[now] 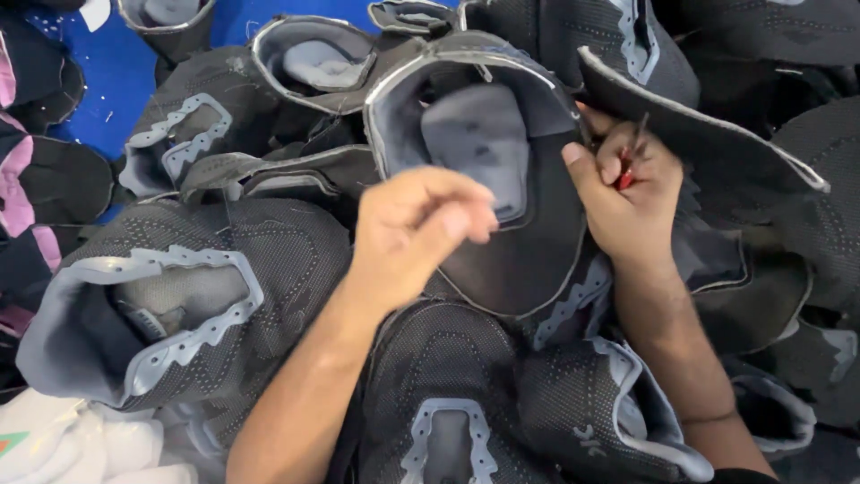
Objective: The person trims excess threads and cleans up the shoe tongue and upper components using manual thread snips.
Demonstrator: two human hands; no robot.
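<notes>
A dark knit shoe upper [502, 179] with a grey lining lies opened in the middle of a heap. My right hand [627, 197] rests on its right edge, fingers closed around a small red-handled tool [627, 166] whose thin tip points up at the collar seam. My left hand [421, 224] hovers blurred over the upper's left side, fingertips pinched together, and I cannot tell whether anything is between them. Both forearms reach in from the bottom of the view.
Several more dark uppers with grey eyelet trim surround it, such as one [179, 305] at lower left and one [537, 412] at the bottom. A blue surface [107, 81] shows at upper left. Pink-trimmed pieces [18, 179] lie at the left edge, white material [63, 444] at bottom left.
</notes>
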